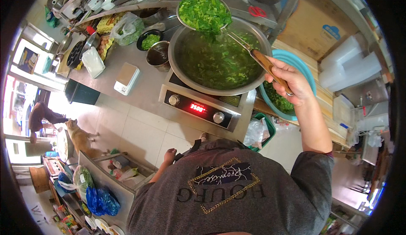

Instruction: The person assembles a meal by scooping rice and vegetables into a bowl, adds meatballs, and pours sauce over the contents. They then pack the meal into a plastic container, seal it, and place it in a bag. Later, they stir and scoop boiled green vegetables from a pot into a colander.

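Note:
My right hand (290, 79) grips the wooden handle (266, 65) of a metal strainer ladle. Its round bowl, heaped with chopped leafy greens (204, 12), is tilted over the far rim of a wide steel pot (173, 60). Some leaves hang from the bowl's edge, and more float in the dark green liquid (222, 70). Beneath the pot is an induction cooker (196, 106) with a lit red display and two knobs. Low beside my body, away from the counter, is my left hand (170, 155), its fingers curled; whether it holds anything is not clear.
A turquoise basket (311, 73) of greens stands right of the pot. To the left are a steel container (158, 64), a black bowl (149, 41) and a kitchen scale (127, 77). A green bin (270, 130) is below the counter. A dog (79, 136) and another person (42, 116) are at far left.

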A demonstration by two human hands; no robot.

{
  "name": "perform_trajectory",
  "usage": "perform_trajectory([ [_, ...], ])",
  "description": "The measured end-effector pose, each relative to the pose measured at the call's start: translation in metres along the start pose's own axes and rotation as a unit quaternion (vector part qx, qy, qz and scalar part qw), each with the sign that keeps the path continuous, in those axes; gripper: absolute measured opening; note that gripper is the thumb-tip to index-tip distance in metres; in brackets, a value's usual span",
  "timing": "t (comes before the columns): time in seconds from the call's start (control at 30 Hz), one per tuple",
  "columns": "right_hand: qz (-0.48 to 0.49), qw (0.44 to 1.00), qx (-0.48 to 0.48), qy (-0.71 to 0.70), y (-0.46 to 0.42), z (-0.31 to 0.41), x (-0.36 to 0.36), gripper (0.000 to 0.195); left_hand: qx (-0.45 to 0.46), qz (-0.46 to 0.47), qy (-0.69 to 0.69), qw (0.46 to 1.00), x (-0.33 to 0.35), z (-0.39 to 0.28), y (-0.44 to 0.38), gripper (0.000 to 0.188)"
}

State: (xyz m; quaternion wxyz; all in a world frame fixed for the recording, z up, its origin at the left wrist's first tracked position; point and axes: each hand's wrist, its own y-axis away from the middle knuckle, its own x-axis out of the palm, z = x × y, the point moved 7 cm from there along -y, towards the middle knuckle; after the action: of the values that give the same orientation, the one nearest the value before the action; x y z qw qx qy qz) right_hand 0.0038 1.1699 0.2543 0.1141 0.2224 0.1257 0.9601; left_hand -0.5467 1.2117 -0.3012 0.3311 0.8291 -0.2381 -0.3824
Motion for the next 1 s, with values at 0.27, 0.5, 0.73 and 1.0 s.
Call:
perform_trajectory([
  [0.27, -0.029, 0.999, -0.009, 0.009, 0.012, 0.004, 0.001, 0.044, 0.003, -0.047, 0.046, 0.998, -0.016, -0.06, 0.041, 0.045],
  [0.5, -0.026, 1.0, -0.011, 0.003, 0.016, 0.004, 0.002, 0.045, 0.02, -0.04, -0.003, 0.999, -0.016, -0.062, 0.046, 0.046],
  [0.73, -0.022, 1.0, -0.013, -0.004, 0.016, 0.003, 0.0, 0.045, -0.006, 0.017, -0.023, 1.0, -0.004, -0.03, 0.014, 0.048],
  [1.0, -0.032, 0.999, -0.017, -0.004, 0.014, 0.003, 0.0, 0.045, 0.001, -0.008, 0.041, 0.999, -0.005, -0.052, 0.037, 0.047],
])
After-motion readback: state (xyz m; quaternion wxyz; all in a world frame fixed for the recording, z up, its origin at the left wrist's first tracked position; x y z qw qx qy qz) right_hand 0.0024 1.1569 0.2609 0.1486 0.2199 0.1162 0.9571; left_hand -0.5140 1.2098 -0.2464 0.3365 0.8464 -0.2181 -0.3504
